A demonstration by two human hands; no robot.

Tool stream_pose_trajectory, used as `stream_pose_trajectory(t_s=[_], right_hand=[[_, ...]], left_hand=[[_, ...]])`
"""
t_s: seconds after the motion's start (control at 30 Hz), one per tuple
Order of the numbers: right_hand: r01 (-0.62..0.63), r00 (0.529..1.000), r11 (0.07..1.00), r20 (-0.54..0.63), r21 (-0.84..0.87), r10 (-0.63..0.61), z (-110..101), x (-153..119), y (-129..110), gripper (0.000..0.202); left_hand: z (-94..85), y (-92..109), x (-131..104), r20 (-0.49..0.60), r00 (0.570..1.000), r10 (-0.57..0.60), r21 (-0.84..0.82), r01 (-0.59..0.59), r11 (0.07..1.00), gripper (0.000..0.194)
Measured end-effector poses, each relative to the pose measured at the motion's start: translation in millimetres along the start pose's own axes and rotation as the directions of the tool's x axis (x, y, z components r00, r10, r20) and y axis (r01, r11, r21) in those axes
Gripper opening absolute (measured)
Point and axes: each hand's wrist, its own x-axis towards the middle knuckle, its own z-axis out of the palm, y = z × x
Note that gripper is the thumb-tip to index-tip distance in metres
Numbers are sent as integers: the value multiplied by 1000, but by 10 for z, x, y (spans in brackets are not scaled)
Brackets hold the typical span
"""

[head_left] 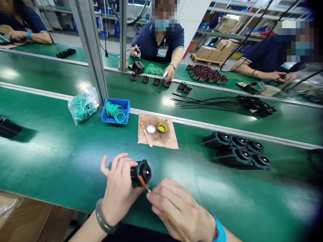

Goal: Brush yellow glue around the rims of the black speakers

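Observation:
My left hand (120,183) grips a black motor housing (135,174) that lies tilted on the green bench, its round end facing me and to the right. A green ring shows around that end. Between the fingers of my right hand (179,208) is a thin paintbrush (174,223), whose orange-brown bristles touch the rim of the housing beside the ring. Beyond my hands, a stained cardboard piece (166,141) carries a second flat brush (145,134), a white round lid (151,129) and a small yellow cup (162,127).
A blue bin (115,121) of green rings and a plastic bag (83,106) of more rings stand at the back left. Several finished-looking black housings (242,154) are grouped at right. Across the belt, a co-worker (161,40) handles small motor parts (156,81).

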Motion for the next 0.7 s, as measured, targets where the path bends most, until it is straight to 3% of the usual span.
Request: stream_pose_trajectory(t_s=[0.2, 0.3, 0.4, 0.5, 0.63, 0.7], right_hand=[[-24, 998, 995, 66, 94, 18, -128, 21, 189, 17], [-74, 991, 990, -106, 121, 87, -193, 14, 227, 23], [-235, 930, 961, -254, 147, 267, -179, 24, 207, 24], [-413, 888, 906, -181, 93, 423, -109, 81, 173, 18], [-501, 865, 862, -43, -78, 500, 13, 188, 126, 66], [-494, 860, 839, 11, -229, 509, 81, 244, 96, 73]], left_hand=[[-20, -132, 18, 26, 1000, -5, 4, 5, 1000, 59], [27, -240, -4, 34, 999, -2, 4, 2, 1000, 65], [138, -259, -45, 6, 999, -42, -9, 42, 999, 69], [256, -182, -119, -20, 998, -67, 0, 67, 998, 73], [329, -179, -306, 55, 998, -26, 0, 26, 1000, 63], [335, -289, -419, 112, 994, -3, -12, 4, 1000, 64]])
